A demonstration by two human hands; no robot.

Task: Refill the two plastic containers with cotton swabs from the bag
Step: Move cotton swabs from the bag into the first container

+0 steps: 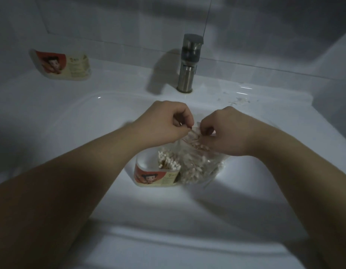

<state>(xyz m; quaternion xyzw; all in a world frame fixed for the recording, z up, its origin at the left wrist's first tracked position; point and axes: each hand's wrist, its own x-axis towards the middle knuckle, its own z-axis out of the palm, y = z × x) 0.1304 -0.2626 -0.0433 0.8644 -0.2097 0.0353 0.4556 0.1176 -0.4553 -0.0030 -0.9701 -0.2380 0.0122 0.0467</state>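
Head camera, and we're looking down into a wide white sink [52, 105], dimly lit, with a brushed metal faucet [189, 63] standing at the back rim.

Down in the basin we've got the clear plastic bag [199, 167], standing upright and bulging with swabs, its mouth pulled up towards the hands. Inside, the swabs lie jumbled; near the top a bundle runs on a diagonal.

Touching the bag on its left is the near container [154, 176], upright and open at the top. Its label shows a cartoon figure on a red panel and a cream panel beside it. We can see writing there, but it's too blurred to read.

The far container [61, 64] sits well apart on the counter at back left, same label facing us, long side running left to right.

Now the hands: the left hand [164, 121] has its fingers curled tight and pinches the bag's top edge. The right hand [224, 129] does the same just beside it, fingers bent down onto the plastic.

Smallest of all, the cotton swabs [168, 161] in the near container stand on end, white tips up, bunched at its right side.
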